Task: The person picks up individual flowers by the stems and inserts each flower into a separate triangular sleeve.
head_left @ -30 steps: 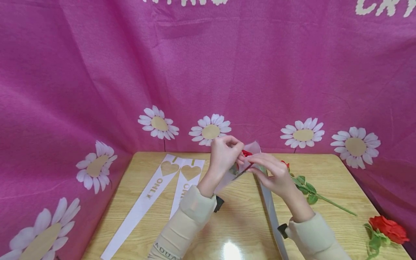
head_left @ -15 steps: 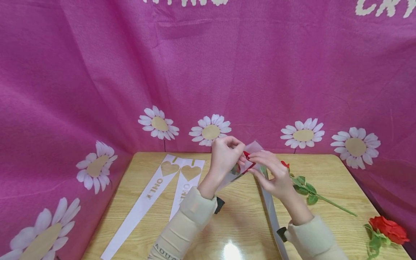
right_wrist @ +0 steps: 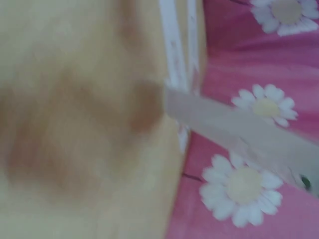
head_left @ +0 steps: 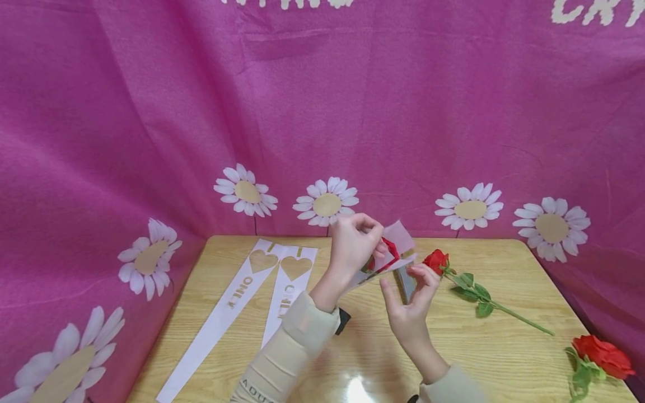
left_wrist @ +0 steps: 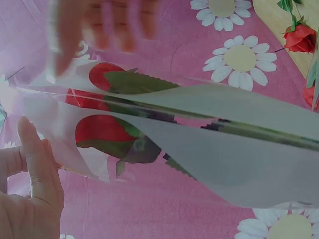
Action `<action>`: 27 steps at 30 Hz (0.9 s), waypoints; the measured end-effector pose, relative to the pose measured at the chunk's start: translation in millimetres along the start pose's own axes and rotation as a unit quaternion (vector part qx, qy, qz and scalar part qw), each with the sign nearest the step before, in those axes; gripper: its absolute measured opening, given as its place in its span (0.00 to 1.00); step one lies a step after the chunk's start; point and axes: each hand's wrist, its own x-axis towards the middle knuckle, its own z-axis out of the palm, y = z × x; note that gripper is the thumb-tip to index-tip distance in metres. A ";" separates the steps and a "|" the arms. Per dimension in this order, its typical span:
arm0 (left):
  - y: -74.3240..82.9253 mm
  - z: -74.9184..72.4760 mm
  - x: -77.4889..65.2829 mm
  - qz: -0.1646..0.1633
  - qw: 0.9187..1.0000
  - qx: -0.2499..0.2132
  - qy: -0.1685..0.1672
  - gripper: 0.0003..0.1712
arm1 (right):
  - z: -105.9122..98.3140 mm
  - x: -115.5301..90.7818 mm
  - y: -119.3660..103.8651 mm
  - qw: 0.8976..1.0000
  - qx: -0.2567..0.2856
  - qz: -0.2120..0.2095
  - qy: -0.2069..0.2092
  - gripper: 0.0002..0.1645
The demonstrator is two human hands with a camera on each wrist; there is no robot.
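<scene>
My left hand (head_left: 355, 243) pinches the edge of a translucent flower sleeve (head_left: 401, 232), raised above the table's far part. A red rose (head_left: 390, 252) is inside; in the left wrist view its petals, green leaves and stem show through the clear window. That view has my left hand (left_wrist: 35, 174) at the sleeve's mouth and my right hand (left_wrist: 114, 22) blurred beyond it. In the head view my right hand (head_left: 413, 316) is just below the sleeve, thumb and fingers apart, holding nothing. A grey strip (head_left: 403, 282) shows behind its fingers. Blur fills much of the right wrist view.
Two flat white sleeves (head_left: 216, 330) with gold hearts and lettering lie at the table's left. One loose rose (head_left: 435, 261) lies right of my right hand, another (head_left: 602, 355) at the right edge. A pink cloth (head_left: 393, 123) with daisies surrounds the table (head_left: 484, 364).
My right hand has let go of the sleeve's rim and moved down toward me. The left hand has shifted slightly right with the sleeve, and more of the rose shows.
</scene>
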 end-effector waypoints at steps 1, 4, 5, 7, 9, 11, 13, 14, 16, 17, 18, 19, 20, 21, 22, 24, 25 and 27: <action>-0.1 0.9 -0.8 -0.004 1.000 -0.001 -0.001 0.07 | 1.4 -6.1 0.0 1.000 -0.004 0.020 -0.009 0.32; 0.8 4.2 -3.9 -0.011 1.000 -0.005 -0.008 0.06 | 6.6 -22.3 -2.8 0.995 -0.040 0.087 -0.033 0.28; 1.0 5.5 -5.1 -0.013 1.000 -0.006 -0.013 0.06 | 8.6 -27.0 -3.4 0.992 -0.052 0.107 -0.038 0.28; 1.9 8.2 -7.9 -0.014 1.000 -0.006 -0.021 0.06 | 12.3 -35.2 -3.1 0.985 -0.080 0.146 -0.045 0.26; 2.5 11.0 -10.8 -0.013 0.999 -0.005 -0.030 0.06 | 14.9 -42.0 -1.1 0.978 -0.100 0.179 -0.048 0.24; 2.5 13.8 -13.5 -0.010 0.999 -0.005 -0.037 0.06 | 17.0 -47.1 1.3 0.973 -0.118 0.192 -0.049 0.23; 2.4 16.4 -15.7 -0.009 0.999 -0.004 -0.043 0.06 | 17.4 -53.9 8.8 0.971 -0.130 0.194 -0.048 0.22; 2.1 17.6 -16.7 -0.009 0.999 -0.005 -0.046 0.06 | 17.1 -57.2 12.9 0.972 -0.133 0.191 -0.046 0.22; 1.4 19.7 -18.4 -0.010 0.999 -0.005 -0.051 0.05 | 16.0 -63.1 21.1 0.973 -0.139 0.180 -0.040 0.21; 1.0 20.6 -19.0 -0.009 0.999 -0.003 -0.054 0.05 | 15.2 -66.2 25.3 0.973 -0.138 0.179 -0.038 0.20; 0.6 21.4 -19.5 -0.008 0.998 0.000 -0.056 0.05 | 14.0 -68.9 30.0 0.975 -0.136 0.175 -0.036 0.19; 0.3 22.1 -19.9 -0.008 0.998 0.003 -0.060 0.05 | 13.3 -70.3 32.3 0.975 -0.136 0.172 -0.035 0.17; 0.0 22.6 -20.5 -0.007 0.998 0.006 -0.064 0.05 | 12.7 -71.4 34.1 0.975 -0.136 0.171 -0.035 0.16; -0.5 23.2 -21.0 -0.005 0.998 0.011 -0.068 0.05 | 12.1 -72.0 35.3 0.976 -0.134 0.170 -0.036 0.14; -1.2 23.7 -21.4 -0.002 0.997 0.020 -0.072 0.06 | 11.7 -72.7 36.0 0.975 -0.132 0.175 -0.034 0.14; -2.7 24.5 -21.8 0.010 0.996 0.040 -0.079 0.06 | 10.9 -73.3 36.6 0.975 -0.130 0.178 -0.035 0.12; -3.7 25.0 -22.0 0.014 0.995 0.046 -0.083 0.06 | 10.5 -73.5 36.4 0.974 -0.131 0.182 -0.035 0.11; -6.3 25.8 -21.8 0.028 0.993 0.070 -0.086 0.06 | 10.5 -73.2 35.0 0.973 -0.128 0.187 -0.032 0.11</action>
